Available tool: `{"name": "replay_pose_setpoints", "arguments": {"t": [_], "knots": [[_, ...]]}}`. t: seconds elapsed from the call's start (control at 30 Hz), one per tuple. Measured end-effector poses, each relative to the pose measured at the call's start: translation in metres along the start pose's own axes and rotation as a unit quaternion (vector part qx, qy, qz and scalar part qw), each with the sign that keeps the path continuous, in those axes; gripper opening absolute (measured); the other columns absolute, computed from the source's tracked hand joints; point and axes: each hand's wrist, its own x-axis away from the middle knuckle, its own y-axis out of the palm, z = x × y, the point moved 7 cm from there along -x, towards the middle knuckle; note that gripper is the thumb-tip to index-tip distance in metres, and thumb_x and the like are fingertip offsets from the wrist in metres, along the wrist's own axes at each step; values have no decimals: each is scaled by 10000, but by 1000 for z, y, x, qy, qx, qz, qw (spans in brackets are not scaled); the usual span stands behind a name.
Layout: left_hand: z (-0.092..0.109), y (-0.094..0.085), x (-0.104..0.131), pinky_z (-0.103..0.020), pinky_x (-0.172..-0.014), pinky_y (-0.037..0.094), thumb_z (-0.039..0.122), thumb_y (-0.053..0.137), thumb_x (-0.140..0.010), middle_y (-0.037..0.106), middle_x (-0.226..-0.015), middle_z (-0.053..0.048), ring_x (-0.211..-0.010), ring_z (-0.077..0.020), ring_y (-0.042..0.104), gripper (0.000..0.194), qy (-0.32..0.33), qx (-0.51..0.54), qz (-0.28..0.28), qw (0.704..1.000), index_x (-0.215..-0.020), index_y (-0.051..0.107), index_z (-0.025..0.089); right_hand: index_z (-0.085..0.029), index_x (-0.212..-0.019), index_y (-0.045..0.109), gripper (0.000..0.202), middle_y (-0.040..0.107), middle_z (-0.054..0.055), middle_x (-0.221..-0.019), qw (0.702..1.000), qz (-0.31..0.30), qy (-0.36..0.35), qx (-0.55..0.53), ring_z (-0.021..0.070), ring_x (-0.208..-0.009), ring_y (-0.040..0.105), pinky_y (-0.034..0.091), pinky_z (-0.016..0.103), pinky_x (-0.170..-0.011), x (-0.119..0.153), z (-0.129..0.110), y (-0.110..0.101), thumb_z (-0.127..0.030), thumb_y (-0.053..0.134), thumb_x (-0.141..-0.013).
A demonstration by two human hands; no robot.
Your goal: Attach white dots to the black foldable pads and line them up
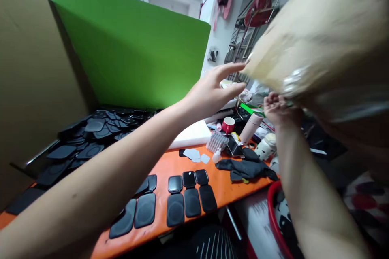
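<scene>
Large tan package (322, 40) fills the upper right, above the right hand (278, 109) and beside the left

The tan package spans the upper right of the frame, tilted and blurred, with shiny patches along its lower side. The left hand (211, 89), just right of the frame's centre, is spread, thumb and fingers apart, and grasps nothing. Its fingertips point at the package's lower left corner; whether they touch it cannot be told. The right hand, right of centre, lies directly below the package's lower edge with its fingers curled; whether it grips the package cannot be told.

Below the hands, an orange desk (223, 186) crosses the frame. At its lower middle, black hinged pads (192, 202) lie unfolded in a row. A heap of black pieces (94, 129) covers the left, before a green partition (130, 48). Right of centre, a red mug (227, 125), a pink bottle (251, 128) and a phone (234, 146) sit close together, below and left of the right hand. A dark cloth (249, 168) lies nearer the desk's front edge. A red-rimmed tub (272, 210) stands at lower right, partly behind the right forearm.
</scene>
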Motion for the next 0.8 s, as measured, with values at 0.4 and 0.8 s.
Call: {"name": "replay_pose_setpoints", "arguments": {"t": [0.4, 0.8], "knots": [[-140, -93, 356, -434, -968, 363, 490, 459, -790, 567, -1126, -28, -1098, -253, 485, 345, -405, -286, 120, 860, -1030, 568, 267, -220, -1025, 632, 234, 641, 58, -883, 438, 367, 362, 737, 183, -853, 566, 473, 312, -751, 89, 299, -83, -216, 469, -858], [-134, -45, 419, -474, -932, 376, 311, 481, -825, 441, -1252, -104, -1109, -280, 451, 270, -367, -412, 159, 819, -1072, 536, 217, -258, -1090, 597, 269, 600, 68, -976, 415, 222, 446, 762, 199, -883, 507, 408, 338, -756, 109, 333, -106, -203, 441, -879]]}}
